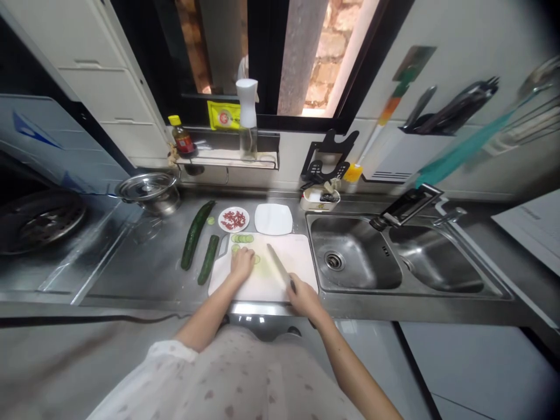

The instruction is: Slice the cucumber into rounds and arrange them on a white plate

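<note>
A white cutting board point(219, 286) lies on the steel counter in front of me. My right hand point(303, 294) is closed round the handle of a kitchen knife point(278, 264), whose blade points up and left over the board. Beside the blade, on the board's left half, my left hand point(243, 265) has its fingers curled down on cucumber slices; a pale slice point(257, 259) shows at the fingertips. A short row of cucumber slices point(242, 238) lies at the board's top left. Left of the board are a cut cucumber length point(207, 260) and a longer whole cucumber point(196, 236).
Behind the board stand a plate of chopped red pieces point(233, 220) and a white square plate point(273, 219). A double sink point(356, 283) with a black faucet point(405, 208) is at the right. Left are a metal pot point(161, 198) and a wok point(41, 221).
</note>
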Demonstrator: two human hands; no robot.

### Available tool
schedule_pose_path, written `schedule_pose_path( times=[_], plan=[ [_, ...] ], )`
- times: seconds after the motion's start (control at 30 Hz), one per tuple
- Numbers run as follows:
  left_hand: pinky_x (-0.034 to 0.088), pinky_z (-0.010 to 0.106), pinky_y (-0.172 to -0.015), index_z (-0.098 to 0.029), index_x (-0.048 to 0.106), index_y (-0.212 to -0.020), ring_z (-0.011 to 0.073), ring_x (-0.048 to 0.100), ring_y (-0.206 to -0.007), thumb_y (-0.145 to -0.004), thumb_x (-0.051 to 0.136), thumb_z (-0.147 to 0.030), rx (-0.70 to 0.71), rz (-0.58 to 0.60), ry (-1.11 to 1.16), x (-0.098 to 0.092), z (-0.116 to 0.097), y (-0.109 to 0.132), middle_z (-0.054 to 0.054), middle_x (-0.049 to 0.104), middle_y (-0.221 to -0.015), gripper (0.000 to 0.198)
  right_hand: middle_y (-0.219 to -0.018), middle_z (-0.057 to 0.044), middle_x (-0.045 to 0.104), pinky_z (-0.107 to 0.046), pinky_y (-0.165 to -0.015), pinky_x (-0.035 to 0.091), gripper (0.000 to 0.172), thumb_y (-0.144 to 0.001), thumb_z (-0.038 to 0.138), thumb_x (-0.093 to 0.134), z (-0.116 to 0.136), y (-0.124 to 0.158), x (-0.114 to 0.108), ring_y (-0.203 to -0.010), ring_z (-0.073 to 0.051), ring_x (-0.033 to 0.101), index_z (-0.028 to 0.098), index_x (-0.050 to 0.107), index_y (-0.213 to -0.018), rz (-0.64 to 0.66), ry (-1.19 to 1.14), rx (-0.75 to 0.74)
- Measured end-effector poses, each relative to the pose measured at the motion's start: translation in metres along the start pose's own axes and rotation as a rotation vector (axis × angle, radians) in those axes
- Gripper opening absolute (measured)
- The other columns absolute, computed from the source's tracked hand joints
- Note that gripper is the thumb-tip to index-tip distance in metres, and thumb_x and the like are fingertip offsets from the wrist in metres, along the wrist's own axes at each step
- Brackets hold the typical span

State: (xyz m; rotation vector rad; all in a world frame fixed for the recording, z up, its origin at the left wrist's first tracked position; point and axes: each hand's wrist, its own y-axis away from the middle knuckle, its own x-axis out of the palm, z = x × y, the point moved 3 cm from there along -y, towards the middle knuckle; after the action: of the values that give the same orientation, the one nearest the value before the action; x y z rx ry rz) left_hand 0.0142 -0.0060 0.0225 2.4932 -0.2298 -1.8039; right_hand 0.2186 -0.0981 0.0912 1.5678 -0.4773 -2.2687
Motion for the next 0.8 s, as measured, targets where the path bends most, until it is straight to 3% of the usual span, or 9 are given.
schedule_pose_path(
  times=[0.17, 0.27, 0.37, 0.47, 0.8],
  plan=[
    [0.040, 0.030, -0.086, -0.019, 0.067, -0.093, 0.0208, 0.056, -0.098, -0.087, 0.050, -0.022, -0.050, -0.008, 0.079, 0.002, 0.001, -0.002, 0.008, 0.064, -0.099, 0.017, -0.115, -0.011, 0.066, -0.024, -0.077, 0.037, 0.051, -0.094, 0.023, 0.036, -0.005, -0.002, -0.002, -0.102, -0.019, 0.061, 0.018, 0.029, -0.145, -0.059, -0.033, 0.045],
    [0.041, 0.028, -0.080, -0.020, 0.065, -0.088, 0.0187, 0.059, -0.091, -0.084, 0.054, -0.020, -0.097, 0.005, 0.162, 0.004, 0.003, -0.004, 0.005, 0.067, -0.092, 0.012, -0.106, -0.013, 0.068, -0.024, -0.074, 0.037, 0.045, -0.094, 0.023, 0.038, -0.007, -0.006, -0.002, -0.095, -0.020, 0.062, 0.012, 0.040, -0.137, -0.112, -0.034, 0.101],
    [0.041, 0.025, -0.074, -0.021, 0.065, -0.089, 0.0162, 0.061, -0.085, -0.083, 0.056, -0.021, -0.185, 0.032, 0.270, 0.005, 0.011, -0.002, 0.002, 0.069, -0.089, 0.011, -0.097, -0.013, 0.069, -0.023, -0.069, 0.036, 0.030, -0.093, 0.026, 0.042, -0.010, -0.011, -0.001, -0.090, -0.019, 0.063, 0.011, 0.059, -0.112, -0.134, -0.016, 0.163],
    [0.042, 0.023, -0.072, -0.021, 0.065, -0.088, 0.0150, 0.062, -0.084, -0.082, 0.059, -0.025, -0.251, 0.009, 0.341, 0.003, 0.026, 0.001, 0.001, 0.070, -0.089, 0.010, -0.091, -0.012, 0.069, -0.023, -0.065, 0.033, 0.023, -0.091, 0.025, 0.044, -0.011, -0.013, 0.000, -0.085, -0.018, 0.063, 0.013, 0.063, -0.097, -0.143, 0.001, 0.182],
    [0.045, 0.023, -0.076, -0.024, 0.068, -0.098, 0.0169, 0.065, -0.089, -0.084, 0.055, -0.026, -0.384, -0.088, 0.283, -0.014, 0.072, 0.003, 0.002, 0.072, -0.093, 0.019, -0.093, -0.009, 0.070, -0.024, -0.064, 0.032, 0.025, -0.092, 0.025, 0.040, -0.012, -0.013, 0.003, -0.088, -0.019, 0.063, 0.017, 0.062, -0.099, -0.119, 0.073, 0.159]
  ],
)
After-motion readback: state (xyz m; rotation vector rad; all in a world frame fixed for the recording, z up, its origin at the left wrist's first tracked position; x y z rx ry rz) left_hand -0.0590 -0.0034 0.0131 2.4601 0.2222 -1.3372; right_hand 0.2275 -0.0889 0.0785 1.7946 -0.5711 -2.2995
